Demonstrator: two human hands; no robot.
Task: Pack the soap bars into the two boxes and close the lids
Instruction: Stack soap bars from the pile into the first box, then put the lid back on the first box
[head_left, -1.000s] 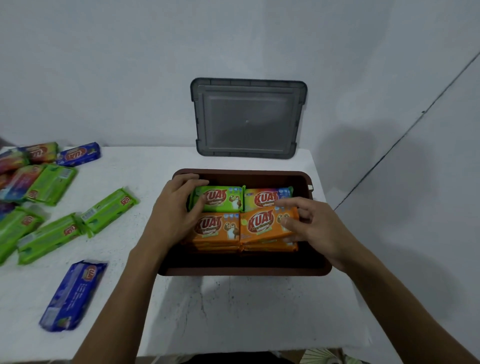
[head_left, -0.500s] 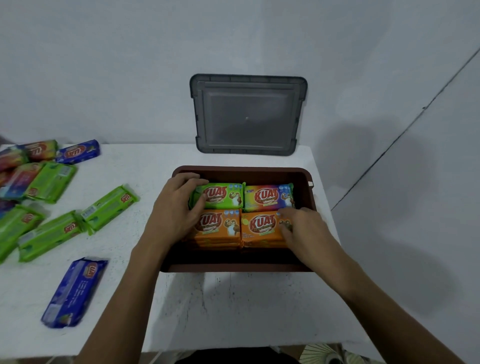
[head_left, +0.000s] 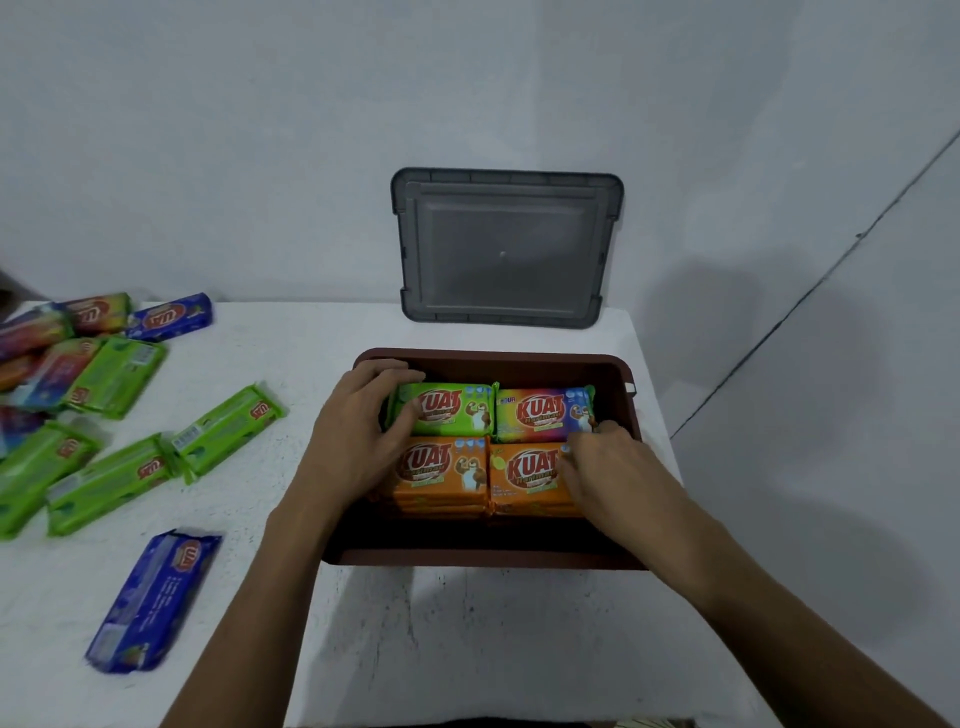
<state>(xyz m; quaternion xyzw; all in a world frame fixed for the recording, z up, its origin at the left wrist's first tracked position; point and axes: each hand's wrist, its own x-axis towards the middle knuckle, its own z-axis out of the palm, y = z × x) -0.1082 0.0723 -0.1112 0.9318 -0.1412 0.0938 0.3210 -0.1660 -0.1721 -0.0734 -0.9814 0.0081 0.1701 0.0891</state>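
Observation:
An open brown box (head_left: 493, 558) stands on the white table near its right edge. Inside lie a green soap bar (head_left: 457, 410) and a rainbow bar (head_left: 540, 413) at the back. Two stacks topped by orange bars (head_left: 441, 467) (head_left: 524, 473) fill the front. My left hand (head_left: 358, 441) grips the left end of the green bar, fingers curled over its far edge. My right hand (head_left: 613, 473) holds the right end of the right orange bar, with bent fingers between the bar and the box wall. A grey lid (head_left: 504, 249) leans on the wall behind the box.
Several loose green bars (head_left: 223, 426) lie on the table (head_left: 467, 649) to the left, with rainbow and blue bars (head_left: 169, 317) behind them. One blue bar (head_left: 156, 597) lies near the front left. The table's right edge runs close beside the box.
My right hand has lowered the right orange bar onto the front stack and slid to its right end. The left hand stays on the green bar.

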